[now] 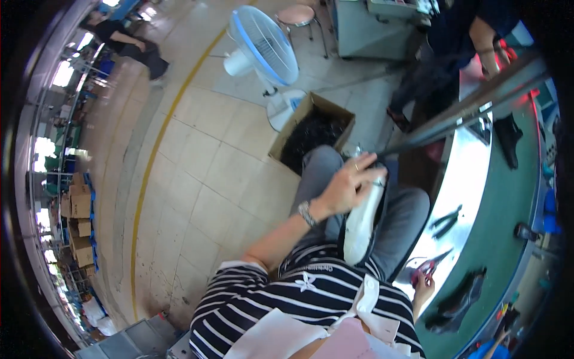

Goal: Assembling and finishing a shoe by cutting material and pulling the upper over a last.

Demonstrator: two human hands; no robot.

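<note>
Across my lap lies a black shoe with a long white underside [362,230] facing up. My left hand [348,186], a watch on its wrist, is closed round the far end of the shoe with its fingers bent over the white part. Out to the right, at the edge of the bright white bench top [463,206], my right hand [424,289] is closed on the red handles of a pair of scissors [426,269]. Their dark blades point away to the right. Farther up the bench top rests a black tool or strip [446,221].
A green conveyor belt [508,206] carries black boots [457,302]. Beyond my knees stand a cardboard box [280,143] of black scraps and a fan [263,48]. A metal post [460,116] slants over the bench. Another person [445,54] stands at the upper right.
</note>
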